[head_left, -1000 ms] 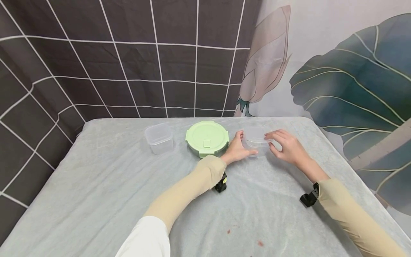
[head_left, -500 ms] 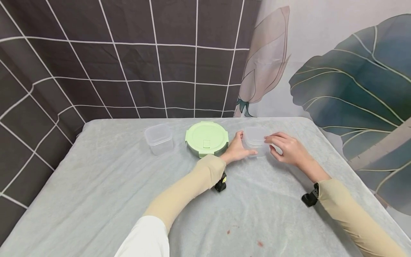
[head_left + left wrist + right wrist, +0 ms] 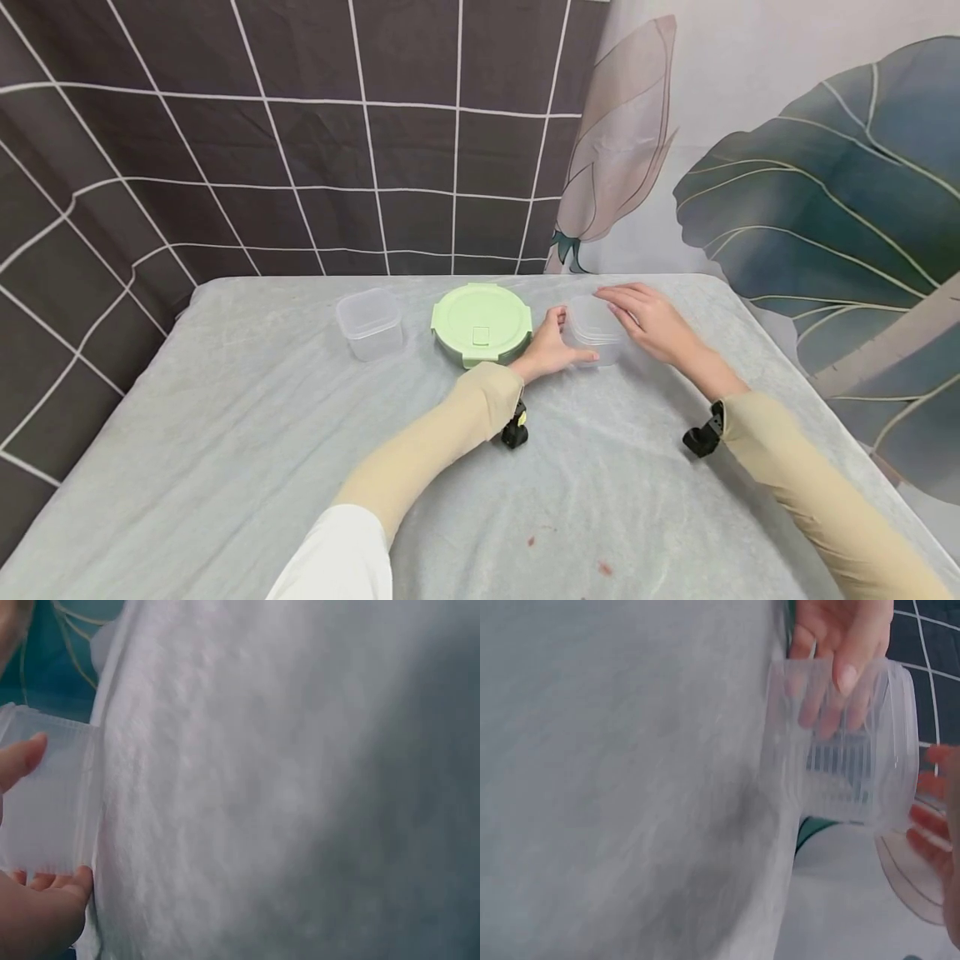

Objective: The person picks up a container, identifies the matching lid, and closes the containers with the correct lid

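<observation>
A clear plastic food container [image 3: 596,350] stands at the back right of the table, with a translucent lid [image 3: 588,315] on its top. My left hand [image 3: 551,348] grips its left side, thumb across the front and fingers behind. Above the lid's right part is my right hand [image 3: 648,321], fingers extended. In the right wrist view, the right hand [image 3: 937,817] shows beside the lid [image 3: 900,742], and a small gap appears between its fingertips and the lid. The container [image 3: 52,795] is partly cut off in the left wrist view.
A round food container with a light green clip lid [image 3: 483,321] stands just left of my left hand. Further left is another clear square container [image 3: 371,325]. A grey cloth [image 3: 300,467] covers the table, and dark gridded fabric [image 3: 300,150] hangs behind it.
My right hand has moved from the lid's right edge up and left, over the lid, and its fingers have straightened. The lid has settled flatter. The left hand keeps its grip.
</observation>
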Tool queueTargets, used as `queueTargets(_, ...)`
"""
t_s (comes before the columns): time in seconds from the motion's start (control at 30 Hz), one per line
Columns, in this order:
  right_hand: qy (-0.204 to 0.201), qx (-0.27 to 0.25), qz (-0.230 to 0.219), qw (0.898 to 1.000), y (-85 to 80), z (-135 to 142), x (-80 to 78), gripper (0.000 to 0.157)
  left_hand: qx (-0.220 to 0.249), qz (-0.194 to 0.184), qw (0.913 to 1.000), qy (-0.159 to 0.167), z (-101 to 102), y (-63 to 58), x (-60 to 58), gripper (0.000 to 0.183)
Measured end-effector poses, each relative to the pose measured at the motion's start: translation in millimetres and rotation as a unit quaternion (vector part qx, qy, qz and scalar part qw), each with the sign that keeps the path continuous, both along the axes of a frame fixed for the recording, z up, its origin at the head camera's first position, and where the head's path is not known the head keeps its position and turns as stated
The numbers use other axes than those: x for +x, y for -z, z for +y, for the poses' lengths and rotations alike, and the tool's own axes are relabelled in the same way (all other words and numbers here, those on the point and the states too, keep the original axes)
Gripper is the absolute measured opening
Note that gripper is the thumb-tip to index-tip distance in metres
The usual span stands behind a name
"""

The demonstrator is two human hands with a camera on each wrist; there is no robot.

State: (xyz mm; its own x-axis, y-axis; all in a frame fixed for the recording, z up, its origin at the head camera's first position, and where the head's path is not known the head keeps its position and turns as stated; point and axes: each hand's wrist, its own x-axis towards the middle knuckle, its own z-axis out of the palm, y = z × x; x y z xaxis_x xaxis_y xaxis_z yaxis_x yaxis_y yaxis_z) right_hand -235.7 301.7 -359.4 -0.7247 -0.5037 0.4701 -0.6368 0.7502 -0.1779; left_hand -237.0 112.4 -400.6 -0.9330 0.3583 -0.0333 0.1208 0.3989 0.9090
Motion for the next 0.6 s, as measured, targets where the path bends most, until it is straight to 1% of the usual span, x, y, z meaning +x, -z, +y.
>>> queueTargets(0.13, 0.014, 0.022, -0.083, 0.996, 2.1, -8.1, -7.3, 0.036, 0.009, -0.011, 0.9999, -0.006, 0.4, -2.3, 1.6, 0.090)
queueTargets(0.23, 0.020, 0.034, -0.116, 0.993, 4.1, -12.5, -8.1, 0.039, 0.008, -0.015, 0.9998, -0.010, 1.3, -3.0, 2.9, 0.090)
queueTargets(0.33, 0.024, 0.037, -0.125, 0.991, 5.1, -15.8, -7.3, 0.039, 0.007, -0.019, 0.9997, -0.013, 1.5, -3.2, 3.6, 0.090)
queueTargets(0.6, 0.019, 0.057, -0.113, 0.992, 6.7, -19.3, -5.1, 0.039, 0.010, -0.022, 0.9996, -0.014, 1.0, -2.1, 3.1, 0.091)
